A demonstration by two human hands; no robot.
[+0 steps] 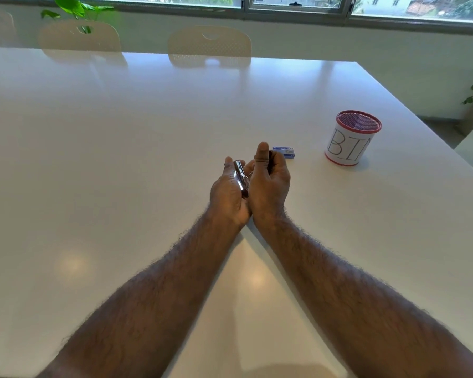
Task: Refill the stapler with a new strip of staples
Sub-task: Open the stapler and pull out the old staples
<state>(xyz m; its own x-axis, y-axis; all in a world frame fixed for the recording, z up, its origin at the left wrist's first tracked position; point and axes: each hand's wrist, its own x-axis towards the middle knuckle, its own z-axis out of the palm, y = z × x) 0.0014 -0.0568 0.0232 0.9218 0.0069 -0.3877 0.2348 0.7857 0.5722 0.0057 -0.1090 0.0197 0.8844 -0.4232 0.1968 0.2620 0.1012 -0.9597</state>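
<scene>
My left hand (228, 193) is curled around the stapler (241, 177), holding it on edge above the worktop (120, 148), its metal rail facing up and pointing away from me. My right hand (269, 184) is pressed against the left one, its fingers bent inward and the thumb standing straight up; it touches the stapler's right side, but I cannot tell whether it pinches anything, since the fingertips are hidden behind the palm. Both wrists meet just below the stapler and my bare forearms spread out toward me in a V.

Just beyond my right thumb, a small blue staple box (284, 152) lies flat on the worktop, near the hand but not touching it. Further right, well apart from the box, stands a mesh cup (351, 139) with a red rim and a white paper band lettered "BIN"; it is upright.

At the far edge of the white worktop two pale chairs (209, 43) are pushed in. Behind the left one shows a green plant (74, 8), and above runs a window (298, 4).
</scene>
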